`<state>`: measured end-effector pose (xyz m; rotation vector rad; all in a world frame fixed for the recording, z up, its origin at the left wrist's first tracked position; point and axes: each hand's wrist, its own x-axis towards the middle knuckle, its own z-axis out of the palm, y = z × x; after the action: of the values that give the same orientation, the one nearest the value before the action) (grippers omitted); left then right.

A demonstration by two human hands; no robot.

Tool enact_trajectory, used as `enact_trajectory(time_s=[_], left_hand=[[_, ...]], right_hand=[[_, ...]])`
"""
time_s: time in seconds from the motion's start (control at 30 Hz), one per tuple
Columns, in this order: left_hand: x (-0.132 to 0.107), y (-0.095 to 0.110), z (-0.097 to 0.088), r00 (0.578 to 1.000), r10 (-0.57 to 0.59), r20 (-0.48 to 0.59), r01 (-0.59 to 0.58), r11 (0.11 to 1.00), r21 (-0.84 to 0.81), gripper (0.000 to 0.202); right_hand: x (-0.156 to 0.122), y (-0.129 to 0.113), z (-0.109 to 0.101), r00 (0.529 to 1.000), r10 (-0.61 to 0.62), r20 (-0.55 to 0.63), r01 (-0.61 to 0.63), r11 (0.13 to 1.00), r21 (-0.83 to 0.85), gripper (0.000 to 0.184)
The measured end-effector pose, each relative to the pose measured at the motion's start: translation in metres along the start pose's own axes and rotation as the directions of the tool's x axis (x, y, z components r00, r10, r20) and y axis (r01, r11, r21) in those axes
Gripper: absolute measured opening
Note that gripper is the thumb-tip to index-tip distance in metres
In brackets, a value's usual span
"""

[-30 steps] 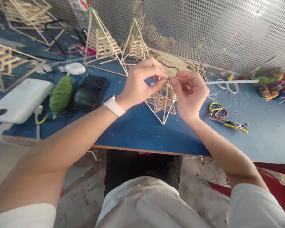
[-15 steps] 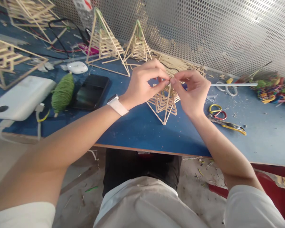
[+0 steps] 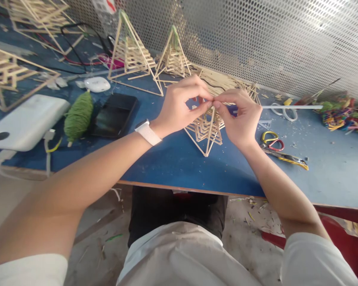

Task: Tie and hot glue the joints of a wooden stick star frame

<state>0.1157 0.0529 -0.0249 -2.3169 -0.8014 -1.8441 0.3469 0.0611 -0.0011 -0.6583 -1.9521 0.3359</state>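
A small pyramid frame of thin wooden sticks (image 3: 208, 135), with zigzag tiers of sticks inside it, stands on the blue table in front of me. At its tip my left hand (image 3: 186, 99) is closed in a pinch, thumb against forefinger. My right hand (image 3: 241, 115) pinches the same spot from the other side, and the fingertips of both hands meet. The fingers cover the pyramid's tip, so any thread there is hidden. Behind my right hand a thin white strip (image 3: 292, 107) sticks out to the right.
Two finished-looking stick pyramids (image 3: 134, 59) with green-bound tips stand behind. Left lie a phone (image 3: 115, 115), green yarn (image 3: 79, 117), a power bank (image 3: 26, 121) and a white mouse (image 3: 97, 84). Scissors (image 3: 273, 140) and a cutter (image 3: 289, 159) lie right, near colourful threads (image 3: 346, 115). A perforated metal panel (image 3: 256, 35) rises behind.
My right hand has shifted slightly left, its fingertips pressing closer to those of my left hand. My left hand and the pyramid have hardly moved.
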Motion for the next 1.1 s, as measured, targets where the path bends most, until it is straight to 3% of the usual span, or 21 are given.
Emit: enact_trajectory(time_s=[0.23,0.43,0.67,0.93,1.1], left_hand=[[-0.003,-0.001,0.002,0.992,-0.128,-0.015,0.128,0.992,0.012,0.03],[-0.002,0.001,0.001,0.999,-0.046,0.014,0.046,0.999,0.008,0.024],[-0.002,0.0,-0.001,0.999,-0.032,0.032,0.03,0.998,0.054,0.02],[0.0,0.005,0.0,0.999,-0.031,0.021,0.031,1.0,-0.001,0.019],[0.003,0.011,-0.002,0.999,-0.037,0.013,0.037,0.999,-0.019,0.025]], right_hand=[[0.001,0.007,-0.008,0.994,-0.07,0.08,0.07,0.998,0.005,0.029],[0.001,0.008,-0.007,0.995,-0.077,0.061,0.076,0.997,0.013,0.025],[0.001,0.003,-0.01,0.995,-0.042,0.09,0.04,0.999,0.02,0.027],[0.004,0.002,-0.002,0.998,0.046,0.052,-0.057,0.965,0.257,0.022],[0.006,0.002,0.002,0.988,0.141,0.068,-0.156,0.917,0.367,0.029]])
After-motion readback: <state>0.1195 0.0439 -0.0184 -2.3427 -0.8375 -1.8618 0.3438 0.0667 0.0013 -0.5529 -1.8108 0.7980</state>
